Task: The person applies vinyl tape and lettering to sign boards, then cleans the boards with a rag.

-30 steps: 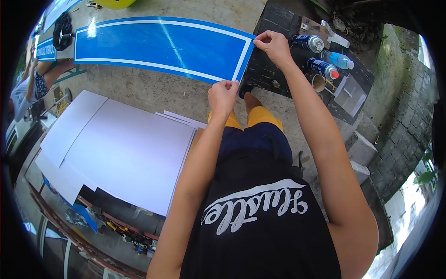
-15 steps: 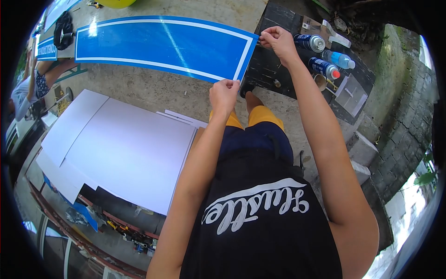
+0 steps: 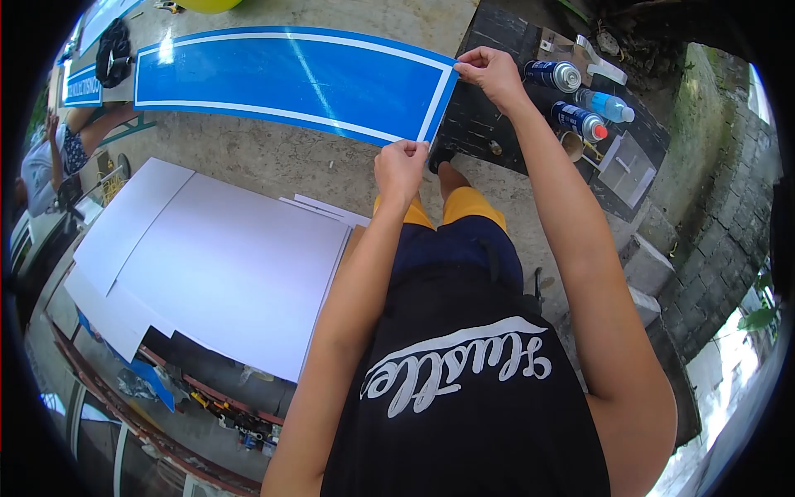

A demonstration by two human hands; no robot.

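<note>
A long blue panel (image 3: 273, 81) with a white border stretches across the upper left of the head view. My left hand (image 3: 401, 172) pinches its near right corner, fingers closed at the edge. At the far right corner, my right hand (image 3: 493, 76) has thumb and fingertips pressed together on the panel's edge. Glare crosses the blue surface in a thin bright line. A black bundled item (image 3: 113, 56) lies against the panel's left end.
White sheets (image 3: 224, 265) lie on a table at lower left. Two spray cans (image 3: 551, 76) and a water bottle (image 3: 604, 105) rest on a black table (image 3: 497, 37) at right. Another person (image 3: 48, 166) is at far left, near a smaller blue sign (image 3: 84, 87).
My right hand has shifted slightly left along with the panel's far corner. At far left, the other person's arm has moved. My left hand is nearly unchanged.
</note>
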